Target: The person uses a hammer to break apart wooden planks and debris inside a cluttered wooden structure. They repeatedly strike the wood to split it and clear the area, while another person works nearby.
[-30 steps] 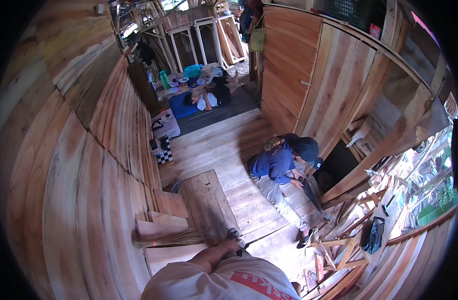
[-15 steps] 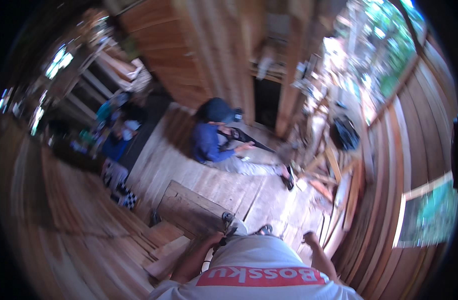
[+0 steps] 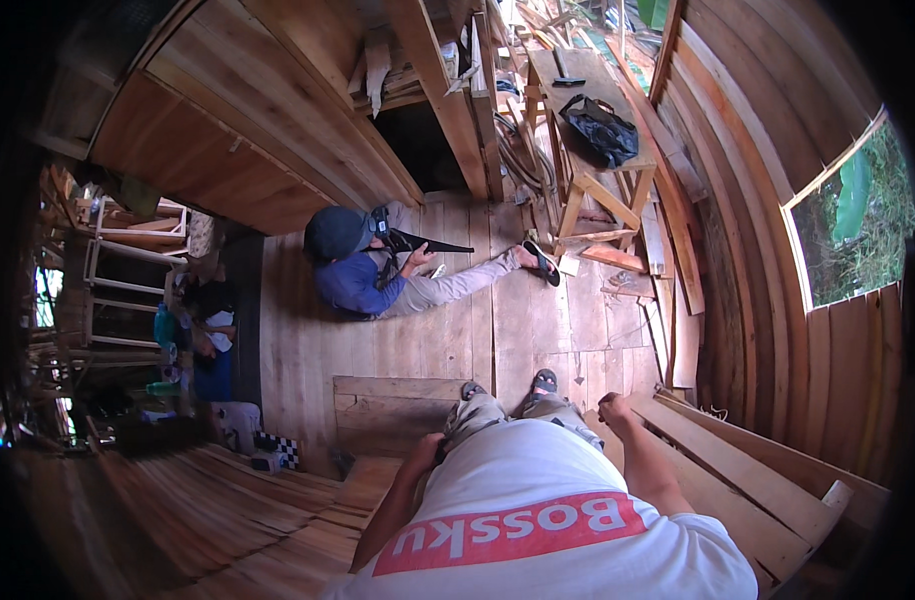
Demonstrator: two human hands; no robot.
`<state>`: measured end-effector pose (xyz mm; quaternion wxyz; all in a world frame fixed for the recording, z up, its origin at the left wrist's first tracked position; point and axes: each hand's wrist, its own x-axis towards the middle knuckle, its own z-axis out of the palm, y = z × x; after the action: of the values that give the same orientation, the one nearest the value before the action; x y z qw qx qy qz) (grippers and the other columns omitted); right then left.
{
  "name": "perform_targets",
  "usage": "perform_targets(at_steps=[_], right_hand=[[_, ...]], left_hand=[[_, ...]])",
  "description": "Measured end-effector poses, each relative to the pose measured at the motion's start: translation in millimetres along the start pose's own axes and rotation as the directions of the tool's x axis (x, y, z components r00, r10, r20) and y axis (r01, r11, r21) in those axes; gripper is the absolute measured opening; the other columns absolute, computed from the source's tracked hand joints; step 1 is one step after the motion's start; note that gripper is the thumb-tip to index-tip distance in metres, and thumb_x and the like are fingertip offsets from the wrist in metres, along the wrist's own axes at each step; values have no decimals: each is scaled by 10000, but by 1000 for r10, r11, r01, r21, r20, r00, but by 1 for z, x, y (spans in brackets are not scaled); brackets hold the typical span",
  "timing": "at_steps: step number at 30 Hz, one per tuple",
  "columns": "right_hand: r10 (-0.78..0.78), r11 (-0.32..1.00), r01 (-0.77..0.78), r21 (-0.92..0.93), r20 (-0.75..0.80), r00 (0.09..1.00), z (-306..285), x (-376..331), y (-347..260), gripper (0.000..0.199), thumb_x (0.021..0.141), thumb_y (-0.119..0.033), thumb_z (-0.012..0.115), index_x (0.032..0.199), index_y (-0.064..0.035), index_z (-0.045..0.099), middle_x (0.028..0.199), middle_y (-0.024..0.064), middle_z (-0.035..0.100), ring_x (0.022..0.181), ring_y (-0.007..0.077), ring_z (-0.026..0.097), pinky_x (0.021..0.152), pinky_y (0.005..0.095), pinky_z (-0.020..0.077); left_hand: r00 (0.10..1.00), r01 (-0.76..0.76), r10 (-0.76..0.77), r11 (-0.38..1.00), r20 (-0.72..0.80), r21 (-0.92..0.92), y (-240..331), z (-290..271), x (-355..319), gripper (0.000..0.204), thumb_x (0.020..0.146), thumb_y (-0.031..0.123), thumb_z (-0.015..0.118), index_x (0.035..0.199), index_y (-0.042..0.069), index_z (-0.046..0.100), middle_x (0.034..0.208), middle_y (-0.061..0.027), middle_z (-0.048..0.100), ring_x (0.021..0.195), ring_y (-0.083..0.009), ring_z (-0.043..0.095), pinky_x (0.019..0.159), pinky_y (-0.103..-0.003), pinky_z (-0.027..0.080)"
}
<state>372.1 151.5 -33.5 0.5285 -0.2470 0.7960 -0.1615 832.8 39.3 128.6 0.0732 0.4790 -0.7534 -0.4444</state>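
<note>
My left hand (image 3: 429,446) hangs beside my left hip, curled at the edge of my white shirt (image 3: 518,470). Something small and dark shows at its fingers, but the shirt hides most of it. On the other side, my right hand (image 3: 614,409) is held out past my right hip with its fingers curled in, and nothing shows in it. It is nearest to long wooden boards (image 3: 718,460) leaning at the right. My sandalled feet (image 3: 546,381) stand on the plank floor (image 3: 448,345).
A co-worker (image 3: 353,270) sits on the floor ahead with legs stretched out, holding a long dark tapering tool (image 3: 433,244). A wooden bench (image 3: 618,110) at the far right bears a black bag (image 3: 603,130) and a hammer-like tool (image 3: 562,70). Another person (image 3: 216,330) is at the left.
My view has turned to the right and steadied, so the co-worker and bench appear further left and higher. Both hands stay by my sides; boards now show beside the right one.
</note>
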Motion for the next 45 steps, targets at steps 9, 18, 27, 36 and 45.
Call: perform_targets(at_steps=[9, 18, 27, 36, 45], right_hand=[[107, 990, -103, 98, -38, 994, 6, -41, -26, 181, 844, -103, 511, 945, -6, 626, 764, 113, 648, 572, 189, 641, 465, 318, 497], [96, 995, -96, -10, -21, 995, 48, -47, -25, 217, 834, -117, 503, 970, -3, 628, 755, 102, 637, 592, 189, 643, 465, 315, 491], [-71, 976, 37, -214, -157, 985, 92, -58, -66, 259, 783, -157, 531, 890, 15, 693, 931, 250, 667, 856, 352, 662, 758, 436, 518], [-8, 993, -52, -106, -493, 870, -9, -202, -77, 280, 832, -175, 532, 1061, -40, 621, 1024, 216, 650, 974, 368, 621, 833, 445, 500], [-27, 964, -265, -25, -1000, -1, -208, -460, 1, 323, 828, -219, 548, 1073, -25, 627, 1027, 237, 631, 951, 402, 603, 830, 439, 483]], left_hand=[[927, 369, -374, 902, 23, -225, -69, -5, 14, 231, 823, 218, 630, 786, -5, 586, 737, -96, 603, 690, -175, 582, 645, -328, 478], [694, 681, -710, 591, 123, -433, -98, -26, -49, 165, 854, 198, 583, 849, 33, 581, 693, -45, 573, 631, -132, 566, 565, -299, 481], [895, 428, -405, 898, 188, -106, -195, -10, -52, 101, 870, 155, 553, 857, 56, 543, 674, -54, 549, 561, -134, 547, 465, -272, 439], [748, 505, -422, 863, 513, -27, -198, -37, 39, 90, 884, 141, 536, 841, 66, 510, 687, -52, 539, 550, -129, 537, 452, -253, 415], [835, 544, -456, 767, 306, -340, -143, -92, 142, 78, 895, 125, 523, 855, 67, 490, 733, -47, 540, 541, -118, 518, 457, -234, 401]])
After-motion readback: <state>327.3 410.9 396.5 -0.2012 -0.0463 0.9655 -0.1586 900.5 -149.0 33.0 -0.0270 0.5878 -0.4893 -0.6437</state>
